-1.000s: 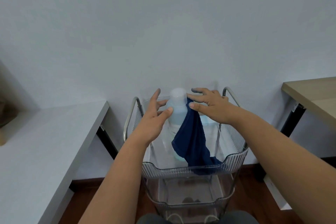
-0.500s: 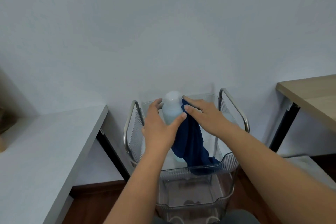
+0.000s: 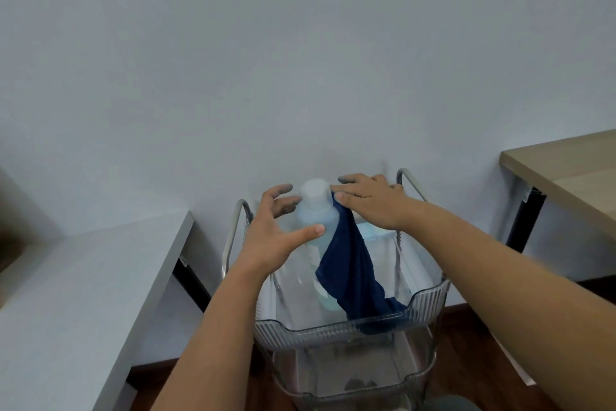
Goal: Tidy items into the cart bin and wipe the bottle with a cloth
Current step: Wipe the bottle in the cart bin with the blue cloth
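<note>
Head view: a pale translucent bottle [image 3: 316, 210] with a rounded white cap stands upright in the top bin [image 3: 350, 327] of a clear, ribbed plastic cart, its lower part showing through the bin's wall. The left hand [image 3: 270, 237] cups the bottle from the left; its thumb lies on the bottle's front and its fingers curl round the far side, so this grip is closed on the bottle. The right hand [image 3: 373, 204] presses a dark blue cloth [image 3: 350, 270] against the bottle's right shoulder, thumb and fingers laid nearly flat over the fabric, so this grip reads as open, pressing rather than clutching. The cloth hangs down from under that hand, along the bottle's right side, and its lower end drapes onto the bin's front rim. Metal handles [image 3: 235, 230] rise at both sides of the cart. A grey desk [image 3: 83, 277] stands to the left, a wood-topped desk [image 3: 566, 164] to the right, and a plain wall [image 3: 300, 60] behind.
</note>
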{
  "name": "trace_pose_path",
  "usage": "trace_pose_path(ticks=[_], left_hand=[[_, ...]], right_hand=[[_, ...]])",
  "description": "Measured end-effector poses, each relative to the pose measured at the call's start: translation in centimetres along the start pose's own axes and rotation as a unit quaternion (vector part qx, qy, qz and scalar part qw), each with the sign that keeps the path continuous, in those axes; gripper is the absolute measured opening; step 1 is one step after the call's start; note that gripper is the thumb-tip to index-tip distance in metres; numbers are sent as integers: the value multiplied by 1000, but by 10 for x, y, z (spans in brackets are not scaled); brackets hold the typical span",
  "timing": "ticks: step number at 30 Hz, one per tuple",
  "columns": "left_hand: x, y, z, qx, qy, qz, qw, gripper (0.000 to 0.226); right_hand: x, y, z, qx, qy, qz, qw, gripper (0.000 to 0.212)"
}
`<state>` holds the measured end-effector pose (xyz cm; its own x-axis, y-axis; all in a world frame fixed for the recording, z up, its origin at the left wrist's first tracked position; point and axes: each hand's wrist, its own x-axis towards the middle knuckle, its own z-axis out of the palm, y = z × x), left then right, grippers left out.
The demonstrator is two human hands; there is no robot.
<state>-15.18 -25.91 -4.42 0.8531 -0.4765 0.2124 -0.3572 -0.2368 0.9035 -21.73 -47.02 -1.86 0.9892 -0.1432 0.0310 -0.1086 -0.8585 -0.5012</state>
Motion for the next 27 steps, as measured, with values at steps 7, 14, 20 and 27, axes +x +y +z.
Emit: trace_pose_path(ticks=[7,14,20,27], left_hand=[[5,13,-11,70,-72,11,995,78],[-1,39,11,186,92,114,972,50],[4,33,-15,201,116,120,965,42],[-6,50,1,183,166,139,959,26]], right_hand=[[8,-7,-7,163,-22,-20,986,27],[0,-9,9,332,66,24,940,19],[-2,-6,13,289,126,59,947,20],[-4,-9,17,307,136,70,939,20]])
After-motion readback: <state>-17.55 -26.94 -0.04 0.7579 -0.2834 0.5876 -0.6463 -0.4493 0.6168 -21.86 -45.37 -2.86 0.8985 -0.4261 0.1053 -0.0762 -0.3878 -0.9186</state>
